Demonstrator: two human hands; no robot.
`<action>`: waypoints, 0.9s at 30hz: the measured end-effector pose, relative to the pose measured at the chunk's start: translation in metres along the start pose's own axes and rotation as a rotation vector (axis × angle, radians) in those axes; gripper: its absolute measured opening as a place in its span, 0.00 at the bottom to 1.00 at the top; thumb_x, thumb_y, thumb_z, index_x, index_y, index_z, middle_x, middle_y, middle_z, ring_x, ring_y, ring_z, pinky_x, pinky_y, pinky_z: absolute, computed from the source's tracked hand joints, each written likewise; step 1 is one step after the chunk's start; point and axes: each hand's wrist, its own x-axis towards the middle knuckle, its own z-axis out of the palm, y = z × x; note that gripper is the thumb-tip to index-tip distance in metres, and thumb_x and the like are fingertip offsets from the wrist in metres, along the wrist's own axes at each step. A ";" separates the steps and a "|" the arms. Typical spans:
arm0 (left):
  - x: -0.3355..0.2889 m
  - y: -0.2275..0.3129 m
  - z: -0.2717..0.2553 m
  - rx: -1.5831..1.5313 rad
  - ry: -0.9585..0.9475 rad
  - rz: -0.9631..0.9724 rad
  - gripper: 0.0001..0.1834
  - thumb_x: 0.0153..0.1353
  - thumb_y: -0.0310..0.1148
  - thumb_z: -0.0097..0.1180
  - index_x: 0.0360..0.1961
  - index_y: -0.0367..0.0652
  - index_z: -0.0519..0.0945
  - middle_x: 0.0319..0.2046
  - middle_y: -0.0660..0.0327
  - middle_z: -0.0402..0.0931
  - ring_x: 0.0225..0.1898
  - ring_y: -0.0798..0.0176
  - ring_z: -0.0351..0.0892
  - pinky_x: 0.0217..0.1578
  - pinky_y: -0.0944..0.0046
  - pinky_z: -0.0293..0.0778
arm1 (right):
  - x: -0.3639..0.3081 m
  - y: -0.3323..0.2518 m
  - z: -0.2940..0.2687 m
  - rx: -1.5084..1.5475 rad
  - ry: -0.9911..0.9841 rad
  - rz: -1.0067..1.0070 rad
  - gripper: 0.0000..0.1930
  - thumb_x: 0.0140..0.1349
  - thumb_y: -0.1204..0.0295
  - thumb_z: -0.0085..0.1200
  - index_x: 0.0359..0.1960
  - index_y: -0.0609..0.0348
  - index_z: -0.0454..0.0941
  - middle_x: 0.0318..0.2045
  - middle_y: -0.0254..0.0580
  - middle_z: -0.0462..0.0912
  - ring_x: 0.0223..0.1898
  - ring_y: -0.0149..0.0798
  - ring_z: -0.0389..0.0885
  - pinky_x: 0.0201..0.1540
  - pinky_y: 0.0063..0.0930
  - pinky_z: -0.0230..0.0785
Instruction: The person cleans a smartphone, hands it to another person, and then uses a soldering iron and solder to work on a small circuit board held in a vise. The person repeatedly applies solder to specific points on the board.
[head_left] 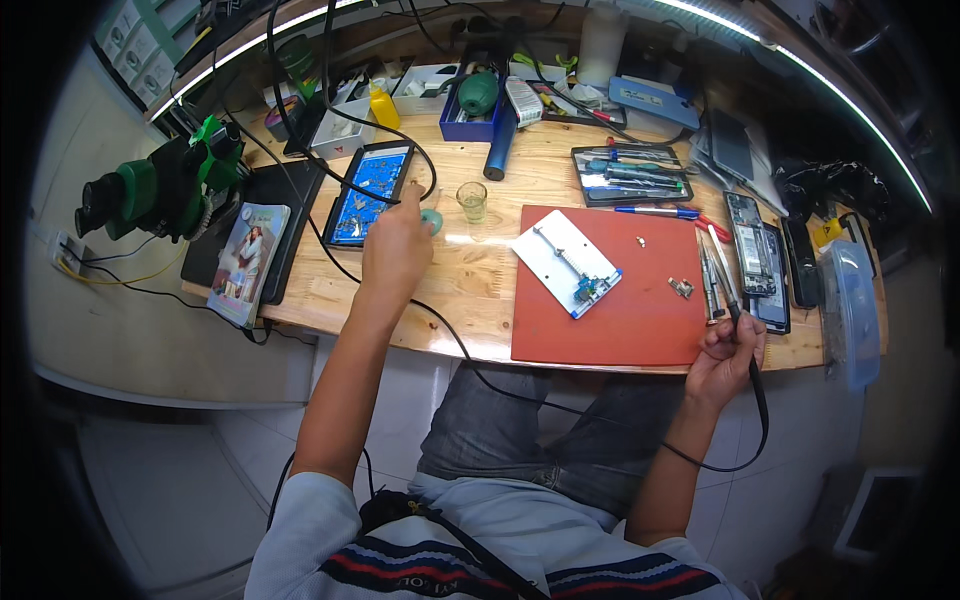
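My left hand (397,243) reaches over the bench beside a blue-lined tray of small parts (372,195). Its index finger points away from me at the low bend of a hanging black cable (434,165); the other fingertips are hidden. A small green ring-shaped roll (432,218) lies at its right edge. At the right, my right hand (728,355) is closed around a slim black soldering iron (733,285), tip pointing away, with its cord looping below. Between the hands, a white board holder (568,262) with a small blue circuit board (588,290) sits on a red mat (610,335).
A small glass (472,200) stands behind the mat. Tweezers (710,280) and an opened phone (750,245) lie at the right, near a screwdriver case (632,175). A green microscope (165,185) and a magazine (250,260) are at the left. Black cables hang across the bench.
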 end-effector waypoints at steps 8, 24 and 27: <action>0.020 0.034 -0.057 -0.254 0.224 0.141 0.09 0.65 0.34 0.63 0.41 0.39 0.83 0.17 0.54 0.81 0.20 0.57 0.84 0.26 0.59 0.76 | 0.000 -0.001 0.001 -0.006 0.015 0.054 0.06 0.72 0.69 0.56 0.39 0.56 0.75 0.23 0.35 0.77 0.21 0.26 0.74 0.21 0.18 0.68; 0.368 -0.100 -0.014 0.761 -0.275 -0.010 0.31 0.51 0.33 0.71 0.60 0.44 0.82 0.55 0.46 0.82 0.58 0.44 0.82 0.58 0.49 0.78 | -0.001 -0.007 0.008 0.012 0.077 0.123 0.05 0.71 0.72 0.55 0.40 0.59 0.73 0.23 0.40 0.79 0.17 0.29 0.76 0.18 0.24 0.73; 0.390 -0.115 -0.003 0.994 -0.559 -0.223 0.45 0.55 0.29 0.73 0.73 0.65 0.68 0.75 0.59 0.63 0.74 0.38 0.61 0.59 0.09 0.59 | 0.000 -0.009 0.007 0.071 0.071 0.174 0.06 0.71 0.73 0.56 0.40 0.60 0.73 0.23 0.41 0.80 0.17 0.31 0.78 0.18 0.27 0.75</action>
